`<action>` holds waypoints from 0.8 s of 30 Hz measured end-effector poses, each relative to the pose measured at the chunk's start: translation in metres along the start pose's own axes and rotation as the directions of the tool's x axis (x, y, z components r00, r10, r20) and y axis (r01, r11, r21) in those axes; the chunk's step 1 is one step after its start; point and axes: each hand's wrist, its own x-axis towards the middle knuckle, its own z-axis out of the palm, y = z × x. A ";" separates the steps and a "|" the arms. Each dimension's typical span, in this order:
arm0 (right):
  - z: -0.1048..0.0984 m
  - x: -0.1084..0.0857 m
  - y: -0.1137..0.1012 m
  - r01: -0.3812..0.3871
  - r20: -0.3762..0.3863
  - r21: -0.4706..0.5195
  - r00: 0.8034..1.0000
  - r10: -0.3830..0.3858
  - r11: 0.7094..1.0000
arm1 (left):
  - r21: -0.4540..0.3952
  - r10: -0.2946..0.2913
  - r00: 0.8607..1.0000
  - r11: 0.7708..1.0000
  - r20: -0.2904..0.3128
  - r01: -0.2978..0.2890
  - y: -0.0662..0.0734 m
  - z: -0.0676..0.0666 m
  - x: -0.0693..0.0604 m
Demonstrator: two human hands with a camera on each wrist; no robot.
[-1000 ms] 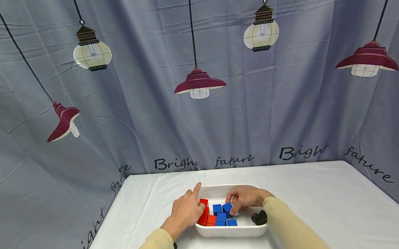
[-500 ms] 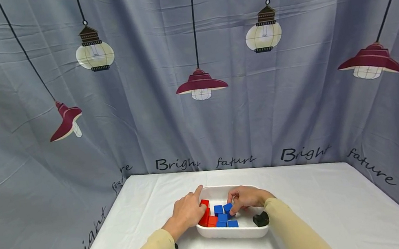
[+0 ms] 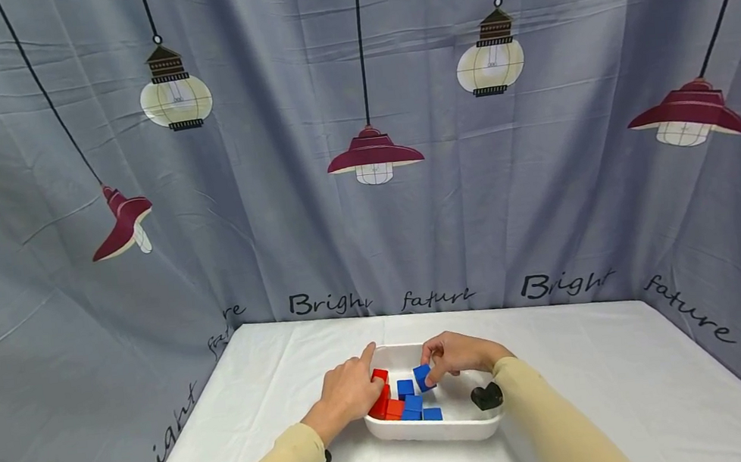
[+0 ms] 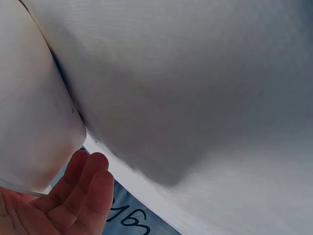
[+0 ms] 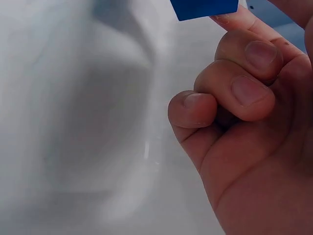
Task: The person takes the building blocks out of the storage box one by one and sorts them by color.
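A white tray (image 3: pixel 431 431) stands on the table with red cubes (image 3: pixel 378 407) along its left side and several blue cubes (image 3: pixel 411 403) near its middle. My left hand (image 3: pixel 347 387) grips the tray's left side, thumb over the rim and index finger pointing forward along it. In the left wrist view, its other fingers (image 4: pixel 95 191) lie outside the tray wall. Above the tray floor, toward the back, my right hand (image 3: pixel 458 352) pinches one blue cube (image 3: pixel 422 378) between thumb and index finger. In the right wrist view, its remaining fingers curl inward and only the cube's lower edge (image 5: pixel 203 9) shows.
A white cloth covers the table (image 3: pixel 635 384). Behind it hangs a grey-blue curtain (image 3: pixel 300 216) printed with lamps and lettering. A black object (image 3: pixel 487 397) shows under the right wrist, by the sleeve, over the tray's right part.
My right hand has lifted the pinched blue cube and carried it slightly toward the back of the tray, away from the other blue cubes. The left hand stays on the tray's side.
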 end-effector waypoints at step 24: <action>-0.053 -0.040 -0.006 0.031 -0.163 -0.081 0.986 -0.044 0.996 | -0.098 0.028 0.999 0.995 0.026 -0.025 -0.002 -0.004 0.000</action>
